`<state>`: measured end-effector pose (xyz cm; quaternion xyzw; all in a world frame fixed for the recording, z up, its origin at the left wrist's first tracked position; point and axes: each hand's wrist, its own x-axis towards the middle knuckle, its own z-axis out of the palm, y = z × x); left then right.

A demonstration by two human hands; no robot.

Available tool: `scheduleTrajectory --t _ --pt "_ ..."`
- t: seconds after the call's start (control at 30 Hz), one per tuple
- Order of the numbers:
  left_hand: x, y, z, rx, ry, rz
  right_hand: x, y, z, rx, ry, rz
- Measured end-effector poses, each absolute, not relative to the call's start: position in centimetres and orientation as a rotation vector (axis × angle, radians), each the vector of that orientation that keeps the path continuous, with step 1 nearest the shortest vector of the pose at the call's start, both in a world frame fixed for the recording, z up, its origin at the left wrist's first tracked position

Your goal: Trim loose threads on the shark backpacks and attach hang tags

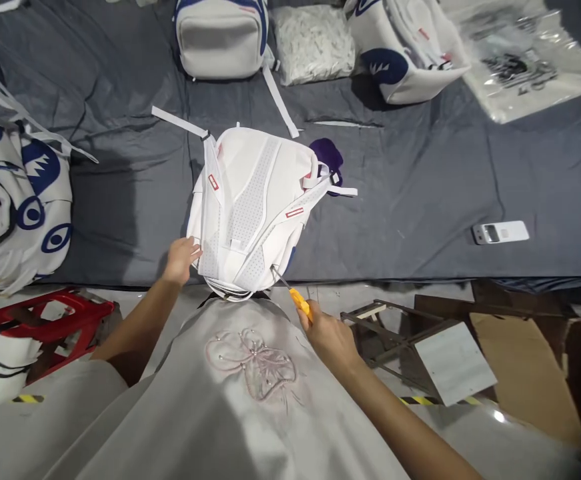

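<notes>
A white backpack lies back panel up at the front edge of the grey-covered table, its dotted shoulder straps facing me. My left hand grips its lower left side, with the fingertips on the fabric. In my right hand is a yellow-handled tool with a thin metal shaft; its exact kind is unclear. The tool's tip touches the bag's lower right edge, near the bottom of the right strap. Behind the bag's upper right side a dark purple piece shows in part.
White-and-blue bags are heaped at left. At the back stand another backpack, a filled clear packet, an open bag and a plastic bag. A white handheld device lies right. Below are a red stool and cardboard.
</notes>
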<state>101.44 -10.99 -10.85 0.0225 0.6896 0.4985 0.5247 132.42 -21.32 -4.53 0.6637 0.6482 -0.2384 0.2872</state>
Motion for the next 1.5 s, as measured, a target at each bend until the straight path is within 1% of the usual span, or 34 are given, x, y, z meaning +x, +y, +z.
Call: scheduleTrajectory --t 0.1,0.27,0.43,0.57,0.8,1.0,1.1,1.23,1.33,1.5 --pt "102.5 -11.2 -11.4 0.037 1.595 1.189 131.5 -22.2 -5.6 1.794 1.711 -0.597" --pt "101.7 -9.2 -11.7 -0.06 1.331 0.978 130.3 -22.2 -8.6 1.8 1.86 -0.504" --pt "102.7 -8.2 -12.2 -0.109 1.07 0.91 130.4 -20.3 -12.3 1.949 1.975 -0.525" --pt "103.4 -7.8 -12.9 -0.153 0.954 0.907 131.0 -19.0 -13.5 2.071 1.913 -0.58" --pt "103.2 -7.7 -13.5 -0.163 0.855 0.968 131.9 -19.6 -11.9 2.124 1.861 -0.613" --pt "105.3 -7.5 -14.0 -0.132 0.815 1.011 133.5 -20.8 -10.2 2.196 1.736 -0.628" --pt "106.1 -7.4 -13.9 -0.099 0.8 1.003 134.8 -23.9 -8.5 2.196 1.686 -0.647" --pt "106.6 -7.6 -13.5 -0.02 0.81 0.98 134.4 -29.2 -6.8 2.133 1.645 -0.821" --pt "106.9 -7.8 -13.1 0.088 0.85 0.967 132.6 -29.6 -7.2 2.047 1.694 -0.925" --pt "107.3 -10.1 -12.0 0.386 1.02 0.893 131.2 -27.6 -8.5 1.947 1.749 -0.899"
